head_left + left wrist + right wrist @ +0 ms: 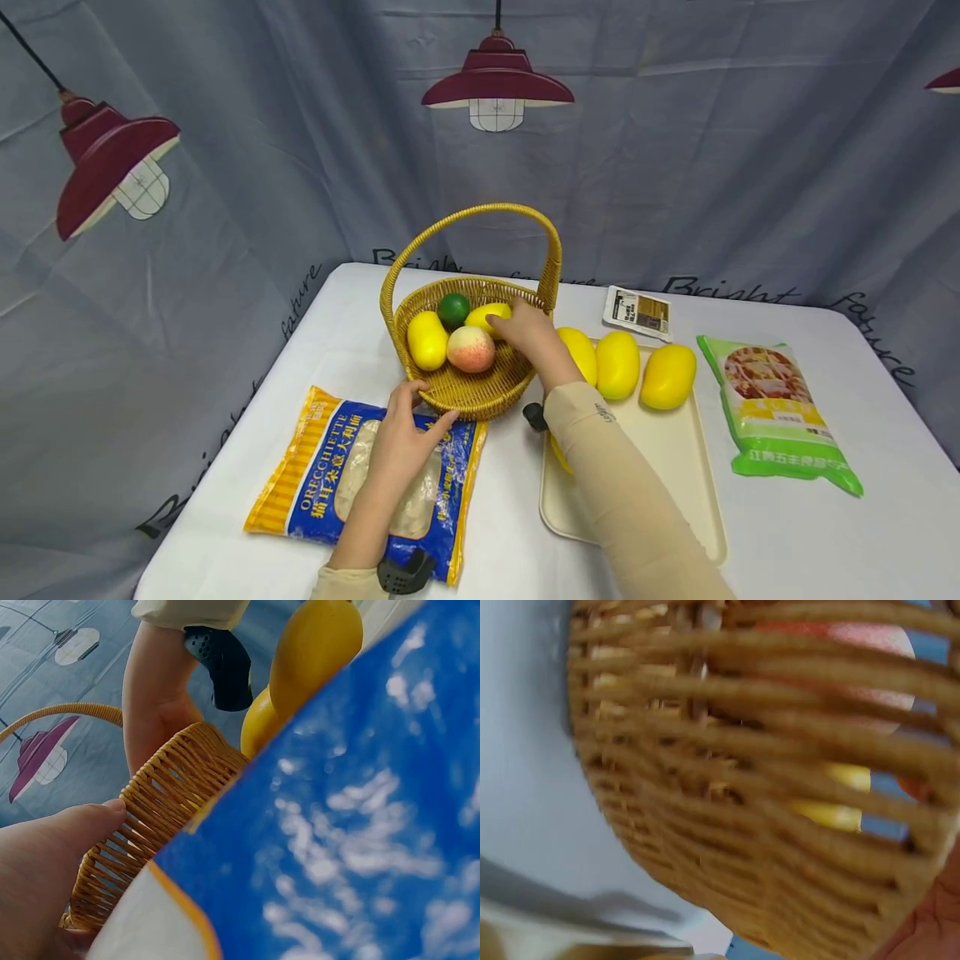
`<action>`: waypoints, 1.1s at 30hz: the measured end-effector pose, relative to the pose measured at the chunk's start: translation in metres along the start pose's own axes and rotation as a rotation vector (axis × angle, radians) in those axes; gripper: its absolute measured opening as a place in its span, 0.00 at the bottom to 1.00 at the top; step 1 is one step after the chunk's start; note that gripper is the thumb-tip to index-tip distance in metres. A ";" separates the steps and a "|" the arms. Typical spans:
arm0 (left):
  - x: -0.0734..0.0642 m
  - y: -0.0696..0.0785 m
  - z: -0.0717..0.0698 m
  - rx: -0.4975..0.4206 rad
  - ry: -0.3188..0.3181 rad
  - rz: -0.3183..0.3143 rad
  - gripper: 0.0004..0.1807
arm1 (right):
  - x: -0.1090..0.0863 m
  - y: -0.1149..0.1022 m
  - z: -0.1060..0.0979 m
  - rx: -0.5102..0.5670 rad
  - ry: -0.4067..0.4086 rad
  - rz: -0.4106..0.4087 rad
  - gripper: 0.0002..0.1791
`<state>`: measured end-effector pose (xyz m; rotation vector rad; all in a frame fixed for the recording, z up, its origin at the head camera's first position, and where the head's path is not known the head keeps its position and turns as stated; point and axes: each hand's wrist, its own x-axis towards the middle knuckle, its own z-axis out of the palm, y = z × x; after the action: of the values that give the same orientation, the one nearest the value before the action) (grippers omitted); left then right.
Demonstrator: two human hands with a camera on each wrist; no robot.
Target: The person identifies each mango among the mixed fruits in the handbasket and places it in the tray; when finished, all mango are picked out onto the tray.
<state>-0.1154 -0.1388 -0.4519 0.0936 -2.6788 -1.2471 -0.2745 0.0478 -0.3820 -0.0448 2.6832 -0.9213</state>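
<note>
A golden wicker basket (pixel 480 403) with a tall arched handle stands at the table's middle. Inside it lie a yellow mango (pixel 427 340), a small dark green fruit (pixel 453 310) and a peach (pixel 471 350). My right hand (pixel 531 330) reaches in over the right rim and holds another mango (pixel 486 317) beside the green fruit. At the front left rim, my left hand (pixel 397 440) grips the basket, its thumb (pixel 97 821) touching the rim in the left wrist view. Basket weave fills most of the right wrist view, hiding the right hand's fingertips.
A blue and yellow orecchiette bag (pixel 315 475) lies under my left forearm. To the right, several mangoes (pixel 667 377) rest on a cream tray (pixel 671 467), partly covered by my right sleeve. Beyond are a small white packet (pixel 637 312) and a green food bag (pixel 776 408).
</note>
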 end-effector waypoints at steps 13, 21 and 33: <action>0.000 -0.001 -0.002 0.003 0.022 0.029 0.31 | 0.005 -0.007 0.016 0.100 0.099 -0.013 0.35; -0.001 0.002 -0.001 -0.003 0.004 0.040 0.31 | 0.013 0.004 0.033 0.370 0.096 -0.009 0.32; -0.002 0.001 -0.001 0.000 0.006 0.032 0.32 | 0.024 0.005 0.042 0.509 0.146 -0.031 0.36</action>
<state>-0.1136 -0.1391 -0.4506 0.0544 -2.6652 -1.2352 -0.2850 0.0239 -0.4227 0.0950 2.4912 -1.6423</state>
